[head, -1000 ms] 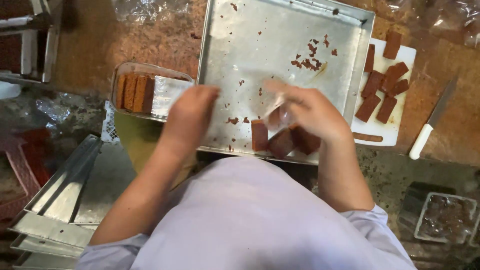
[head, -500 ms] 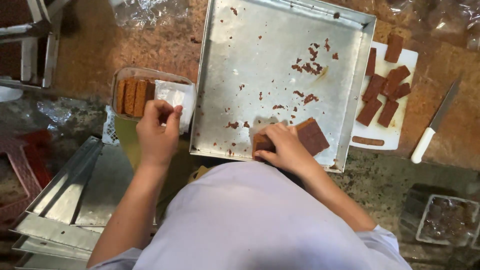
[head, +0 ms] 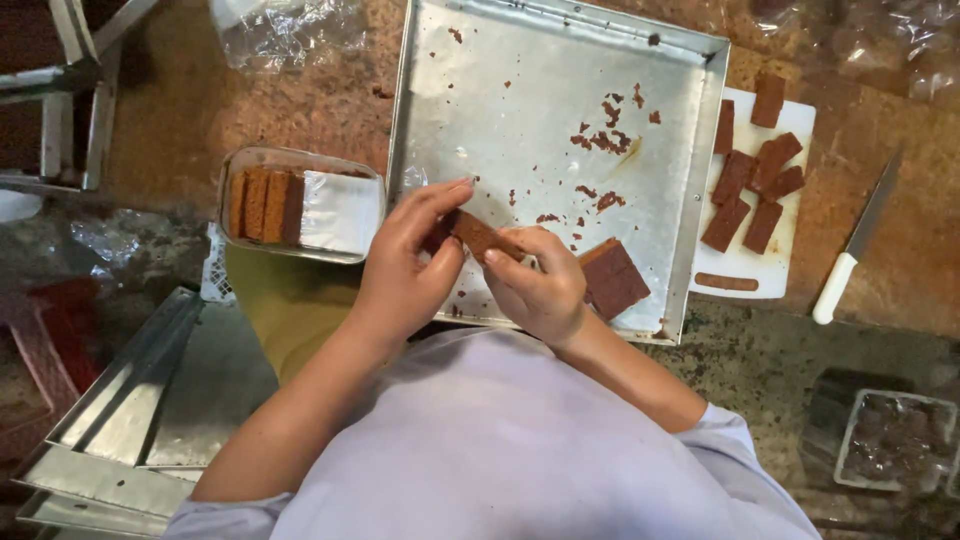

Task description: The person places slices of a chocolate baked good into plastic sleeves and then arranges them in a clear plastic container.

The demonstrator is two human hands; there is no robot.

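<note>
The left hand [head: 405,265] has come over from the clear box [head: 300,203] and now pinches the brown cake slice [head: 478,236] together with the right hand [head: 535,285] (more slices [head: 612,278] lie just right of it), above the metal tray [head: 520,120].

Bakery kitchen: crumbed baking tray [head: 540,130], cake slices [head: 750,190].

Against the metal tray [head: 560,130], much stays unclear. The brown cake slice [head: 478,236] over its near rim is partly covered by the left hand [head: 405,265] and right hand [head: 535,285], so its full length is hidden. Left of the tray, stacked metal sheets [head: 130,420] run off the bottom edge. At the lower right corner, a plastic container [head: 890,440] is dim, its contents unreadable. Beyond the tray's far left corner, crumpled plastic wrap [head: 285,35] is cropped by the top edge.
</note>
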